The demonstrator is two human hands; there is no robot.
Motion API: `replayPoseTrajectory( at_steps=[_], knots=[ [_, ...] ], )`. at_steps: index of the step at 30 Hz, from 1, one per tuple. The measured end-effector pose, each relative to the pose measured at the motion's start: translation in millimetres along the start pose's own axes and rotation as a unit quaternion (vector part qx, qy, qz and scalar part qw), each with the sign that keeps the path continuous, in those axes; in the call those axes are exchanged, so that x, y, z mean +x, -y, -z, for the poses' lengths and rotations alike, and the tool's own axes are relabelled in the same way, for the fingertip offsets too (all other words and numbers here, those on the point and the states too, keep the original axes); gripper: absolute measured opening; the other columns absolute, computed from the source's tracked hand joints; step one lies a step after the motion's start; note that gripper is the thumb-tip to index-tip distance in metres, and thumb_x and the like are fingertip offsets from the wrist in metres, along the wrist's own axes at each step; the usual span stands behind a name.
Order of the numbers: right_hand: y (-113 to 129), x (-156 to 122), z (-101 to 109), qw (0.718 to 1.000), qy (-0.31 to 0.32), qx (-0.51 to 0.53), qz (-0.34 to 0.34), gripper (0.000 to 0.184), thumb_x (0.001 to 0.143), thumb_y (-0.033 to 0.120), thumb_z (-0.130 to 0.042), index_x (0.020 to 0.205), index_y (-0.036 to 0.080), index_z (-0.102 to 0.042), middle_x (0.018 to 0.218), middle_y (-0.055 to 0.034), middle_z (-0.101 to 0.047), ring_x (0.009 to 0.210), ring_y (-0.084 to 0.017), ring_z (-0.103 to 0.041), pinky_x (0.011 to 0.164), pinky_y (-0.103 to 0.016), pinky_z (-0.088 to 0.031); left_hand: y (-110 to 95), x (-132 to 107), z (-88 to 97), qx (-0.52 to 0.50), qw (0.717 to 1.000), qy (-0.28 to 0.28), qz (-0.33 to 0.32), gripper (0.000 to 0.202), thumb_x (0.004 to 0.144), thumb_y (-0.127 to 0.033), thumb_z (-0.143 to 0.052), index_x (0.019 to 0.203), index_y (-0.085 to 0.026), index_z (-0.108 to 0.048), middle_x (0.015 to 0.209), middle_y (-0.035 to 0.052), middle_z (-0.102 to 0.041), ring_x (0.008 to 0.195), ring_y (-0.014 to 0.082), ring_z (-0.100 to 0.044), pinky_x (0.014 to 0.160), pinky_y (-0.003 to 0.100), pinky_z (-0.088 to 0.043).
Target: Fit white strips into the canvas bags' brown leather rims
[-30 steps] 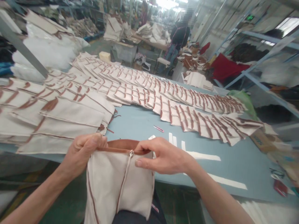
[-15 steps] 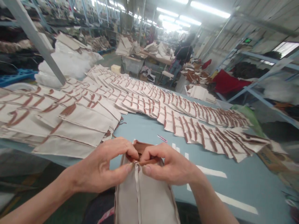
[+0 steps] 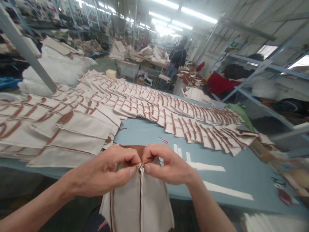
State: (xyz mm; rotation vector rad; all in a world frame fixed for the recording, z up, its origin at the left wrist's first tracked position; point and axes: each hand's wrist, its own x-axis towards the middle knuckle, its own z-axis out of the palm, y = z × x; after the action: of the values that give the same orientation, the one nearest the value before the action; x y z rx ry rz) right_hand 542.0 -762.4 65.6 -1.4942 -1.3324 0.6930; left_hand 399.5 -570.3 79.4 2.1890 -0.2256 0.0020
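Observation:
A cream fabric piece (image 3: pixel 125 199), sewn like a bag with brown lining at its top opening, hangs at the table's near edge. A seam with a brown line runs down its middle. My left hand (image 3: pixel 106 169) pinches the top edge just left of that seam, thumb outside and fingers curled inside. On the seam's other side, my right hand (image 3: pixel 166 164) grips the same edge between thumb and fingers. The two sets of fingertips almost meet. Beyond the hands, a small pink-handled tool (image 3: pixel 163 140) lies on the blue table (image 3: pixel 142 129).
Rows of overlapping cream pieces with brown strips (image 3: pixel 178 112) spread over the table, with another pile (image 3: pixel 77 135) at left. White strips (image 3: pixel 227 190) lie at right, near dark-red-handled scissors (image 3: pixel 285 195). A grey post (image 3: pixel 31 54) rises at left. Another person (image 3: pixel 177 59) stands farther back.
The view has shifted slightly to the right. Both hands keep hold of the top edge; the seam between them now shows a brown line, and the piece's left side flares outward.

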Motion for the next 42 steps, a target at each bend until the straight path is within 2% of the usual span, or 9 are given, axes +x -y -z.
replayPoseTrajectory(
  at_steps=[6,12,17,21,27,31,35,40,42],
  knots=[
    [-4.4,1.7,-26.4,0.993,-0.076,-0.077,0.045,0.009,0.093,0.021,-0.065,0.087,0.023,-0.059,0.085,0.0011,-0.066,0.08,-0.017,-0.058,0.077,-0.03,-0.044,-8.2,-9.1,6.5,0.031,0.999,-0.023,0.01,0.021,0.096,-0.022,-0.049,0.08,-0.021,-0.062,0.074,-0.0047,-0.061,0.07,0.0145,-0.055,0.067,0.024,-0.042],
    [1.0,8.5,-46.2,0.984,-0.13,-0.077,0.093,0.006,0.094,0.021,-0.065,0.1,0.022,-0.066,0.096,-0.002,-0.073,0.089,-0.018,-0.067,0.088,-0.032,-0.049,-3.4,-15.8,14.2,-0.059,0.998,-0.034,-0.006,0.023,0.093,-0.021,-0.052,0.07,-0.02,-0.057,0.069,-0.0054,-0.054,0.063,0.0116,-0.048,0.058,0.021,-0.037],
    [9.1,12.7,-49.0,0.991,-0.111,-0.023,0.067,0.018,0.092,0.032,-0.066,0.107,0.022,-0.066,0.101,-0.003,-0.075,0.09,-0.02,-0.068,0.089,-0.034,-0.051,3.4,-24.4,21.8,-0.091,0.995,-0.03,0.001,0.023,0.092,-0.022,-0.054,0.069,-0.019,-0.058,0.067,-0.0067,-0.05,0.059,0.0096,-0.043,0.055,0.02,-0.034],
    [17.8,19.5,-53.4,0.992,-0.116,-0.041,0.029,0.03,0.085,0.044,-0.081,0.099,0.024,-0.064,0.095,-0.0002,-0.073,0.084,-0.019,-0.065,0.081,-0.032,-0.049,4.8,-26.9,30.8,-0.093,0.995,0.0,0.022,0.022,0.093,-0.023,-0.055,0.073,-0.018,-0.062,0.068,-0.0061,-0.053,0.063,0.0104,-0.048,0.058,0.02,-0.035],
    [15.7,26.5,-53.6,0.995,-0.096,0.017,0.03,0.021,0.088,0.032,-0.079,0.094,0.024,-0.061,0.091,0.0022,-0.07,0.082,-0.016,-0.063,0.081,-0.028,-0.05,9.0,-21.9,37.1,-0.142,0.988,0.048,0.028,0.028,0.098,-0.028,-0.056,0.073,-0.018,-0.063,0.072,-0.0052,-0.052,0.066,0.0106,-0.048,0.06,0.02,-0.036],
    [7.6,24.5,-47.0,0.996,-0.073,0.046,0.036,0.018,0.09,0.03,-0.077,0.094,0.023,-0.06,0.092,0.0018,-0.07,0.082,-0.015,-0.064,0.08,-0.028,-0.051,16.7,-17.1,32.3,-0.174,0.983,0.042,0.03,0.028,0.097,-0.029,-0.058,0.072,-0.017,-0.063,0.069,-0.006,-0.048,0.063,0.0098,-0.044,0.057,0.02,-0.033],
    [5.1,22.5,-44.1,0.995,-0.094,-0.018,0.041,0.01,0.093,0.024,-0.07,0.099,0.023,-0.063,0.096,-0.0009,-0.074,0.088,-0.017,-0.069,0.087,-0.03,-0.054,17.6,-15.9,25.4,-0.166,0.983,0.018,0.076,0.03,0.097,-0.032,-0.058,0.07,-0.017,-0.062,0.064,-0.0067,-0.045,0.058,0.0095,-0.039,0.052,0.019,-0.031],
    [5.4,24.2,-44.6,0.972,-0.189,-0.102,0.093,0.018,0.093,0.02,-0.071,0.108,0.023,-0.063,0.114,-0.0076,-0.078,0.113,-0.022,-0.073,0.1,-0.036,-0.056,7.8,-21.6,17.9,-0.061,0.992,-0.09,0.063,0.031,0.099,-0.026,-0.057,0.073,-0.019,-0.072,0.063,-0.0046,-0.059,0.056,0.0108,-0.05,0.051,0.02,-0.036],
    [4.1,25.8,-44.5,0.965,-0.21,-0.125,0.099,0.018,0.092,0.02,-0.073,0.107,0.023,-0.063,0.112,-0.0078,-0.079,0.11,-0.023,-0.074,0.097,-0.036,-0.057,6.5,-23.7,16.1,-0.035,0.991,-0.12,0.053,0.03,0.101,-0.026,-0.058,0.078,-0.022,-0.077,0.064,-0.0045,-0.065,0.056,0.0117,-0.054,0.051,0.021,-0.037]
  ],
)
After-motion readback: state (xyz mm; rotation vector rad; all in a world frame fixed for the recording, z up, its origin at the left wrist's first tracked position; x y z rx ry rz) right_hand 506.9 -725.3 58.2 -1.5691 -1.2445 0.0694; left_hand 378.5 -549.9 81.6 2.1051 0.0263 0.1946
